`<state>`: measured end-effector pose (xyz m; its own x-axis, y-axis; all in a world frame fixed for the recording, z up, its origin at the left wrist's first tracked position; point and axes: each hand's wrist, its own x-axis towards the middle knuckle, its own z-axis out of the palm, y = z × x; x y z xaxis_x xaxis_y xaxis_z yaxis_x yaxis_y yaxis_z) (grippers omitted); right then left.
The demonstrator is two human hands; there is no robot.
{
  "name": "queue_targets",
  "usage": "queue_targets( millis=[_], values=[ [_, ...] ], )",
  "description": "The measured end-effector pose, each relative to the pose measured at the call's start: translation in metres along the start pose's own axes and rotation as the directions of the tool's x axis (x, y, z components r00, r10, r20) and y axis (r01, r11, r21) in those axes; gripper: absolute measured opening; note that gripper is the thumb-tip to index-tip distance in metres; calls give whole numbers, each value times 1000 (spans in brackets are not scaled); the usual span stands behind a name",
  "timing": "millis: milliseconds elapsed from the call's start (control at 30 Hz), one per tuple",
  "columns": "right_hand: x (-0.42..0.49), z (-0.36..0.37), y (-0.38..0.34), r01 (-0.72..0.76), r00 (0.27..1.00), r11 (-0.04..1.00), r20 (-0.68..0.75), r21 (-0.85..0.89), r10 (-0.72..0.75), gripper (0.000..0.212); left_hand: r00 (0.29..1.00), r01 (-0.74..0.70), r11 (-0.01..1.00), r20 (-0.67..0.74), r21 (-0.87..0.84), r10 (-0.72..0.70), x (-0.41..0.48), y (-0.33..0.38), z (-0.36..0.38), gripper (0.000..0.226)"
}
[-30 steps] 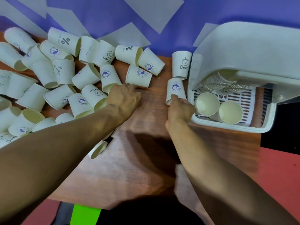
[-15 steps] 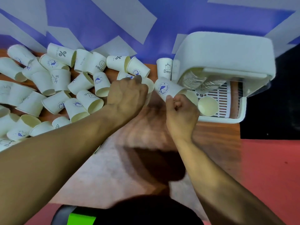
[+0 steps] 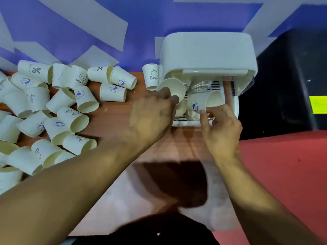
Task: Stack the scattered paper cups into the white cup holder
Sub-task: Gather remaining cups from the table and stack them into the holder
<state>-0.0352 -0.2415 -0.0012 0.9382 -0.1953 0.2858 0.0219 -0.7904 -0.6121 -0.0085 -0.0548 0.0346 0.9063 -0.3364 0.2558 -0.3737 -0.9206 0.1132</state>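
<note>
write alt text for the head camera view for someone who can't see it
The left hand holds one paper cup and the right hand a blue-logo cup at the open front of the white cup holder. Many scattered cups lie on the wooden table.

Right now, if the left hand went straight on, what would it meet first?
Left hand, gripping a cup, likely meets the stacked cups in the white cup holder; depth unclear.

Scattered white paper cups [image 3: 70, 119] crowd the left; brown wooden tabletop [image 3: 113, 124] lies open (centre) toward the white plastic cup holder [image 3: 208, 50].
</note>
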Motion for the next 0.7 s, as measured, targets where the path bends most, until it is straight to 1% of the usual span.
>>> queue_targets(
  millis=[100, 200, 367, 500, 600, 700],
  values=[
    [6, 2, 11, -21, 998, 999, 53, -34, 23, 15, 1000, -3, 999, 29, -44, 5, 4, 9, 14, 8],
    [9, 5, 19, 3, 994, 998, 111, -62, 4, 15, 997, 14, 998, 79, -57, -10, 8, 13, 29, 8],
    [14, 14, 29, 70, 967, 973, 255, -219, -12, 14, 990, 12, 999, 141, -32, -7, 11, 16, 43, 8],
    [18, 24, 34, 156, 936, 960, 345, -232, -69, 16, 968, 20, 1000, 251, -4, -18, 12, 20, 53, 15],
    [18, 30, 38, 169, 919, 957, 389, -236, -66, 21, 955, 20, 1000, 295, 13, -23, 13, 21, 58, 20],
    [17, 37, 43, 192, 908, 955, 411, -227, -84, 20, 927, 32, 999, 373, 18, -36, 11, 19, 67, 24]
  ],
)
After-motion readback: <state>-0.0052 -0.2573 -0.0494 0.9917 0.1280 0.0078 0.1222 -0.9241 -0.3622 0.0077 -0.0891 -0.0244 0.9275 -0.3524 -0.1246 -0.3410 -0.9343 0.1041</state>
